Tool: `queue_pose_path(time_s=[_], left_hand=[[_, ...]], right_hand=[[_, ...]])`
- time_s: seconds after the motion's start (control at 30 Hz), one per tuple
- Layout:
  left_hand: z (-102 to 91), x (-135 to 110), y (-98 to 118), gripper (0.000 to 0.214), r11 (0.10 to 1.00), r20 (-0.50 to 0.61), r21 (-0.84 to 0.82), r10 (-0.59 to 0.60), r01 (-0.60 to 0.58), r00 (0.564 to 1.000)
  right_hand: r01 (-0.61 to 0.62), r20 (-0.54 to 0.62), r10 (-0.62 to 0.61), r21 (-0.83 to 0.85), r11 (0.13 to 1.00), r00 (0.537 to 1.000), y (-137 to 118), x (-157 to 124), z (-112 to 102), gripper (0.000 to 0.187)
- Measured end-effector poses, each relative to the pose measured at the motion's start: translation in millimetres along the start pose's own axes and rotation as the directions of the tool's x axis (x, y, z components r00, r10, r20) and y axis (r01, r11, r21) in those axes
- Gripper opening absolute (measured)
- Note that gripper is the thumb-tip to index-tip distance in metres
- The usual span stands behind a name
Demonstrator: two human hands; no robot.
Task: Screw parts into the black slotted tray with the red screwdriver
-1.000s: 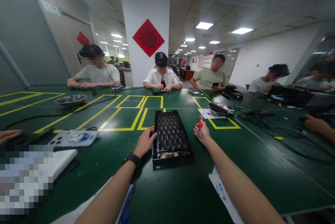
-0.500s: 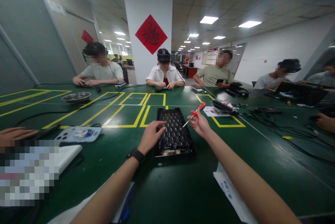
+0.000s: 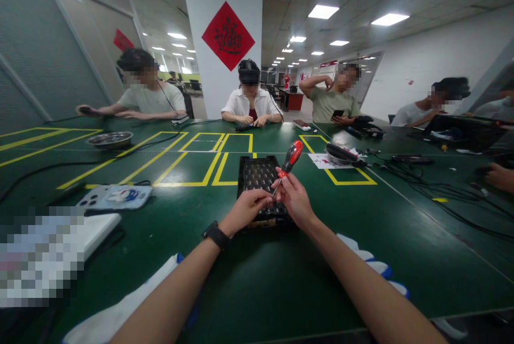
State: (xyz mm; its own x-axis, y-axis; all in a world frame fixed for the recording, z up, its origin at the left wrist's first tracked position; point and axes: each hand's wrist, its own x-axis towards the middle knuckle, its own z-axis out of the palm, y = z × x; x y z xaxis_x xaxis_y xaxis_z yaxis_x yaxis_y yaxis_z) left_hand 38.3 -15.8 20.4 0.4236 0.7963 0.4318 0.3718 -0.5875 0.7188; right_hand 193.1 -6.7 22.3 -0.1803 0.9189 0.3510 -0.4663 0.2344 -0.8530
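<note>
My right hand (image 3: 296, 199) grips a screwdriver (image 3: 292, 157) with a red and black handle. Its handle points up and its thin metal shaft slants down to the left. At the shaft's lower end, the fingers of my left hand (image 3: 249, 206) are pinched together; what they hold, if anything, is too small to make out. Both hands are over the near half of a black tray-like case (image 3: 260, 174) with rows of small light marks inside. The case lies on the green table, its near part largely covered by my hands.
White gloves with blue edging (image 3: 140, 290) lie under my left forearm, and another glove (image 3: 377, 266) beside my right. A phone (image 3: 116, 196) is to the left, a metal bowl (image 3: 110, 140) beyond it. Black cables (image 3: 433, 183) spread at right. Several people sit around the table.
My right hand has brought the screwdriver left, its handle now more upright. My left hand has moved right from the case's left edge and pinched its fingers near the shaft. The view has tilted down slightly.
</note>
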Motion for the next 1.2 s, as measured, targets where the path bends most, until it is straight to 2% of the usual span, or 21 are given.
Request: queue_pose_path(time_s=[0.1,0.2,0.4,0.63,0.8,0.93,1.03,1.2], left_hand=[[1.3,0,1,0.025,0.996,-0.043,-0.042,-0.084,0.082,0.996],[1.4,0,0,0.024,0.990,-0.036,-0.057,-0.129,0.127,0.991],[0.7,-1,-4,0.022,0.999,0.017,-0.028,-0.035,0.035,0.999],[4.9,-2,-8,0.020,0.995,-0.038,-0.008,-0.095,0.095,0.995],[5.0,-3,-11,0.019,0.999,0.005,0.003,-0.036,0.036,0.999],[4.1,-3,-11,0.019,1.000,0.033,-0.004,-0.003,0.003,0.999],[4.5,-2,-10,0.019,1.000,0.021,-0.015,-0.011,0.011,1.000],[6.4,-4,-5,0.023,0.993,0.021,-0.079,-0.091,0.093,0.996]], right_hand=[[0.048,-0.005,-0.048,-0.047,0.998,0.999,-2,-3,1,0.036],[0.044,0.007,-0.044,-0.079,0.996,0.999,-2,-5,1,0.036],[0.011,0.030,-0.010,-0.027,1.000,1.000,2,-7,-3,0.035],[0.059,0.025,-0.056,-0.167,0.984,0.998,2,-9,-2,0.036],[0.049,0.057,-0.040,-0.157,0.986,0.998,1,-11,-1,0.037],[0.076,0.088,-0.055,-0.253,0.965,0.995,1,-11,-4,0.033],[0.094,0.092,-0.069,-0.306,0.947,0.993,0,-10,-5,0.028],[0.081,0.006,-0.083,-0.326,0.942,0.997,1,-9,-4,0.022]])
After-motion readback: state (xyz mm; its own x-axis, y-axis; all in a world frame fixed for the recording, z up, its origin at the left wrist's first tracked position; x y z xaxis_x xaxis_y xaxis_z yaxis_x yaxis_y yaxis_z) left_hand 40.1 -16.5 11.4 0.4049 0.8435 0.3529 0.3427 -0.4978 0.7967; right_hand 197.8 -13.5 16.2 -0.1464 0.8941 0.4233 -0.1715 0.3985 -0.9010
